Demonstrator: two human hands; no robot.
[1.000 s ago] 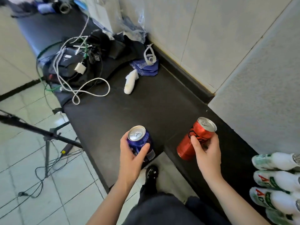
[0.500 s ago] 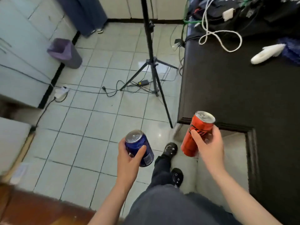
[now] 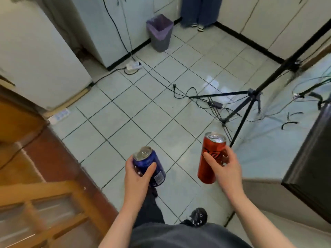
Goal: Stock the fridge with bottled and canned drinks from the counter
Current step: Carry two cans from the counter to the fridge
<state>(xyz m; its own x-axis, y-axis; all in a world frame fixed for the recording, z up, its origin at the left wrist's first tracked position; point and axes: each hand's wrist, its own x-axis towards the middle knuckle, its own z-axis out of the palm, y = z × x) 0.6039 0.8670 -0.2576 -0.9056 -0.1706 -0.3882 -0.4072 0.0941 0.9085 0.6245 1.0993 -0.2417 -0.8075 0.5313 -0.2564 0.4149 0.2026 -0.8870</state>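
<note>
My left hand (image 3: 138,173) grips a short blue can (image 3: 149,165) with a silver top, held upright over the tiled floor. My right hand (image 3: 223,167) holds a tall slim red can (image 3: 209,158), also upright, its fingers wrapped round the can's middle. Both cans are in the air at about waist height. A white appliance that looks like the fridge (image 3: 41,56) stands at the far left, its door shut. The dark counter's corner (image 3: 309,163) shows at the right edge.
A black tripod (image 3: 250,102) with loose cables stands on the floor to the right. A grey bin with a purple liner (image 3: 160,33) sits by the far cabinets, next to a person's legs (image 3: 199,11). A power strip (image 3: 133,66) lies on the floor. Wooden furniture (image 3: 35,194) fills the lower left.
The view has swung left, away from the counter toward the white appliance and the open floor. Both hands keep the same grip on their cans, carried along with the turn.
</note>
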